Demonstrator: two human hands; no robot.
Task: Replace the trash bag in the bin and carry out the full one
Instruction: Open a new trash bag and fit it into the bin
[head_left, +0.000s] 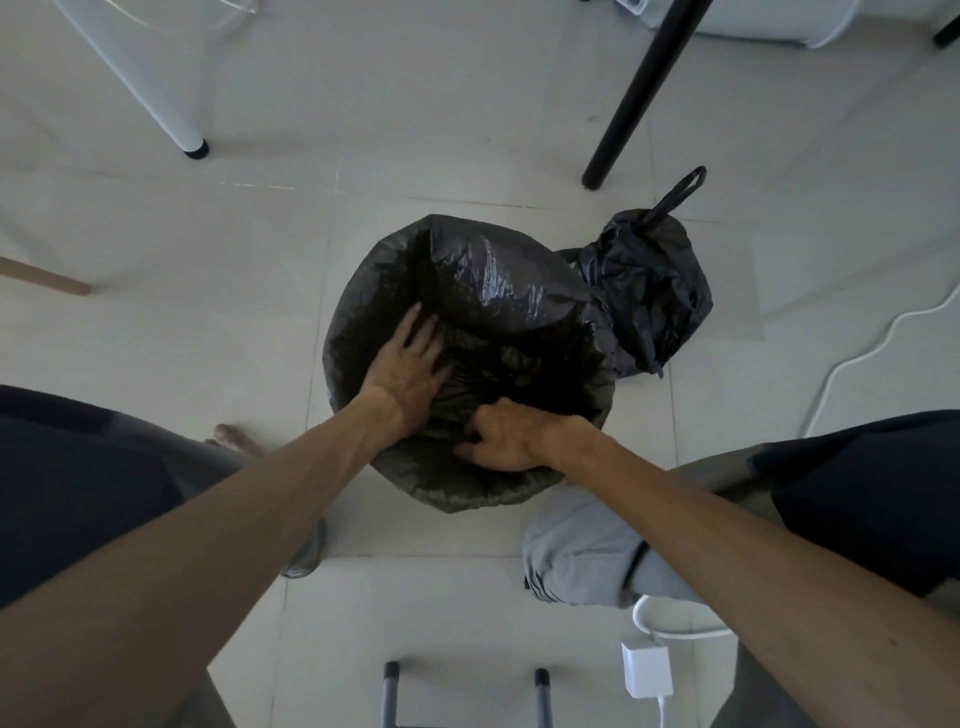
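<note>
White charger (647, 669) on tile floor (260, 234) nearest, right hand (506, 436) curled, gripping fresh black liner (467, 291) at bin's near rim, left hand (410, 364) spread flat, pressing liner inside, tied full trash bag (649, 291) touching bin's right side, black table leg (639, 98) beyond

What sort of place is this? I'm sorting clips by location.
Probably a home room: tiled floor, table legs and a plugged-in charger around a lined bin, a tied full bag beside it.
</note>
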